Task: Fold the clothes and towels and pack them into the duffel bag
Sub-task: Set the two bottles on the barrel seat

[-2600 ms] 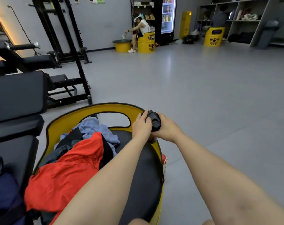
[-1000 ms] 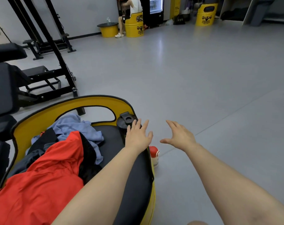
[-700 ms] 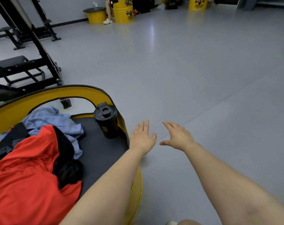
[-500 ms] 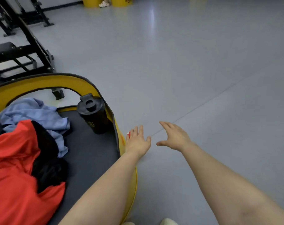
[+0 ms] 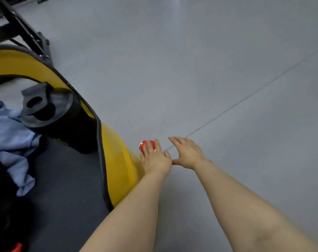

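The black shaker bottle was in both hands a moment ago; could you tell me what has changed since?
Both hands let it go: the black shaker bottle now stands on the yellow seat. The left hand has reached down to a red-capped object on the floor; the right hand hovers open beside it. The blue garment stayed put.

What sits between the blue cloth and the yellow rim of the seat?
In the head view, a black bottle stands between the blue cloth and the yellow rim, upright on the dark seat pad.
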The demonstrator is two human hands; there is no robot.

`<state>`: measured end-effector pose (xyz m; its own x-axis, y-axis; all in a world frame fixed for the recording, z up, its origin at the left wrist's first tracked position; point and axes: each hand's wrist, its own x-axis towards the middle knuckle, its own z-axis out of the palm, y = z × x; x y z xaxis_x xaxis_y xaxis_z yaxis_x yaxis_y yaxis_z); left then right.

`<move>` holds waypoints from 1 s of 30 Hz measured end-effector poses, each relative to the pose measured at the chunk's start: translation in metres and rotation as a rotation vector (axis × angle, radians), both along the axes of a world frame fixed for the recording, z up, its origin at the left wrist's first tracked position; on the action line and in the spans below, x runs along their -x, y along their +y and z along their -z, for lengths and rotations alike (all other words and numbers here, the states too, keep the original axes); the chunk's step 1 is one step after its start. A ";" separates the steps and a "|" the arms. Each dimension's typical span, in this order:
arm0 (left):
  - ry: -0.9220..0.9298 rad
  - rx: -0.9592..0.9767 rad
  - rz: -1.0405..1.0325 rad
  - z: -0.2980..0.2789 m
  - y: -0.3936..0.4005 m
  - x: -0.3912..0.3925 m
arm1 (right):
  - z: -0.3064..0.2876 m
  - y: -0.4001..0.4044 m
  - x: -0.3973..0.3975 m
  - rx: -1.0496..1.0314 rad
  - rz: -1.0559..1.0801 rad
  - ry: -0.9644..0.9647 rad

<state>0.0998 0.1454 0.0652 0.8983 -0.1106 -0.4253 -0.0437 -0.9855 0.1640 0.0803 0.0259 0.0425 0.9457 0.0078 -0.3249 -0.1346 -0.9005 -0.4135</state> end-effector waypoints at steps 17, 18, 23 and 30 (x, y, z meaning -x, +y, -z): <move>-0.037 0.190 -0.310 0.061 0.009 -0.037 | 0.081 0.056 -0.047 -0.363 0.195 0.007; -0.044 0.200 -0.290 0.061 0.010 -0.035 | 0.081 0.056 -0.045 -0.362 0.213 -0.004; -0.024 0.278 -0.160 0.056 0.007 -0.026 | 0.077 0.047 -0.022 -0.393 0.342 -0.075; 0.029 0.383 -0.026 0.016 -0.005 -0.007 | 0.038 0.028 0.010 -0.419 0.503 -0.117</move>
<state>0.1066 0.1401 0.0495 0.8912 -0.2437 -0.3826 -0.0093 -0.8531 0.5217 0.0706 0.0543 0.0045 0.8959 -0.3404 -0.2855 -0.4295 -0.4996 -0.7522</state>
